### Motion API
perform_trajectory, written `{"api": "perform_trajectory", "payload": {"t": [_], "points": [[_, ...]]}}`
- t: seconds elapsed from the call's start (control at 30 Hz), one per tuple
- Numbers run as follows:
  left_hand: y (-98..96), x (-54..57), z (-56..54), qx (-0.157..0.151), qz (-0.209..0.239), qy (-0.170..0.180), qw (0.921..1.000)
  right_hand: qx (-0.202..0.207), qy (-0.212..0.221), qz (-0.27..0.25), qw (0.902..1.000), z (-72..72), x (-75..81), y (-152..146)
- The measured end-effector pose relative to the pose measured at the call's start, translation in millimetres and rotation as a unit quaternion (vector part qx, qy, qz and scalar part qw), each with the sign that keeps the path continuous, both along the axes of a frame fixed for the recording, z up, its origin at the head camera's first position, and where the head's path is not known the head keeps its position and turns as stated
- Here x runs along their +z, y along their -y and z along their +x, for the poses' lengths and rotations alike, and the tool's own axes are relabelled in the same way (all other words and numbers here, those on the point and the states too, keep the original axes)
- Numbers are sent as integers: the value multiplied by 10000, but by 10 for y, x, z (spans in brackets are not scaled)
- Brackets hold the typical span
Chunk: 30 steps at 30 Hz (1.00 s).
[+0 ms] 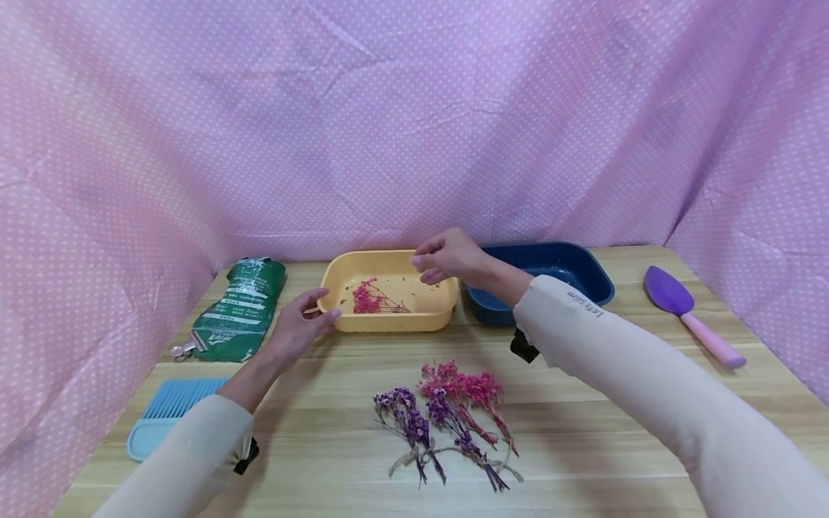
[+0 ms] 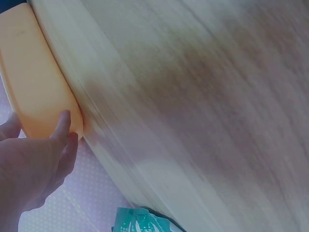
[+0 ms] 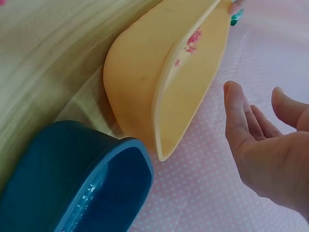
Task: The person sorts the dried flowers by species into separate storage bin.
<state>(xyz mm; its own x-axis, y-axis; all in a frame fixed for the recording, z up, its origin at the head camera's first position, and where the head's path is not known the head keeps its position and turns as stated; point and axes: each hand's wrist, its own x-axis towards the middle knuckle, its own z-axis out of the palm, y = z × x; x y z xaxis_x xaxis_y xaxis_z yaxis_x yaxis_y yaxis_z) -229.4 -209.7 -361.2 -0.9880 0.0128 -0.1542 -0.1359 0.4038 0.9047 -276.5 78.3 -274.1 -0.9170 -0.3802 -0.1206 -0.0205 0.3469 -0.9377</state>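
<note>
My left hand (image 1: 303, 321) holds the left end of a yellow tub (image 1: 372, 323), thumb and fingers spread at its corner and rim. In the left wrist view its fingers lie against the tub's outer wall. Inside the tub are a sprig of pink dried flowers (image 1: 368, 298) and small dark bits. My right hand (image 1: 447, 257) is raised over the tub's right end. Seen from the right wrist, its fingers are loosely bent and the thumb (image 3: 288, 107) stands apart, with nothing visible between them.
Right of the yellow tub stands a dark blue tub (image 1: 586, 298). Purple and pink dried flower bunches (image 1: 463, 388) with twine lie in front. A green clipped bag (image 1: 239, 309) and blue brush (image 1: 155, 432) are left, a purple spatula (image 1: 670, 291) right. Pink dotted cloth hangs behind.
</note>
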Motion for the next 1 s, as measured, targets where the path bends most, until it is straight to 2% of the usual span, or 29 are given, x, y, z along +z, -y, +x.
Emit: {"api": "perform_trajectory", "payload": {"t": [0.23, 0.43, 0.63, 1.0], "points": [[9, 0, 2, 23, -122, 9, 9999, 181, 50, -42, 9998, 229, 49, -179], [6, 22, 16, -21, 28, -52, 10000, -12, 149, -262, 9995, 559, -53, -326], [16, 5, 12, 21, -205, -1, 9998, -193, 427, -244, 9986, 843, -183, -544], [21, -37, -7, -22, -231, -110, 9997, -391, 800, -9, 9960, 1108, -341, -962]]}}
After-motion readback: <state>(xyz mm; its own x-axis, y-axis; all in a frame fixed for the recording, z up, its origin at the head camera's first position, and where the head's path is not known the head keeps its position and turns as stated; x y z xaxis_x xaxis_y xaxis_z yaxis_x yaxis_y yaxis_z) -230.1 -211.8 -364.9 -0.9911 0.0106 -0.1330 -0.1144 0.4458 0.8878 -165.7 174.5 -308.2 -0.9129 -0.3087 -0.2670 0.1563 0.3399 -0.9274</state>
